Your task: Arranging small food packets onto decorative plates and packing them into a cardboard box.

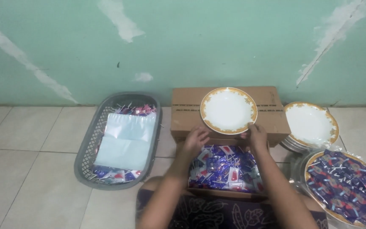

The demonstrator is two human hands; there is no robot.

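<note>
Both hands are raised over a box of small sachets. Her left hand point(196, 139) hovers with fingers loosely spread, holding nothing, just below the near-left rim of a white plate with a gold border point(228, 110). That plate lies on top of a closed cardboard carton point(183, 113) against the green wall point(191, 42).

Going left to right: far left on the tiled floor point(26, 169) sits a grey plastic basket point(90, 140) with a stack of clear bags point(127, 142) lying on loose sachets. Next comes the carton with the plate, and near it the open box of blue and red sachets point(225, 168), close to the person's lap. The right hand point(257, 135) pinches the plate's near-right rim. Right of the carton stands a stack of matching plates point(311, 125), and nearest right a plate filled with sachets point(348, 184) inside clear wrap.
</note>
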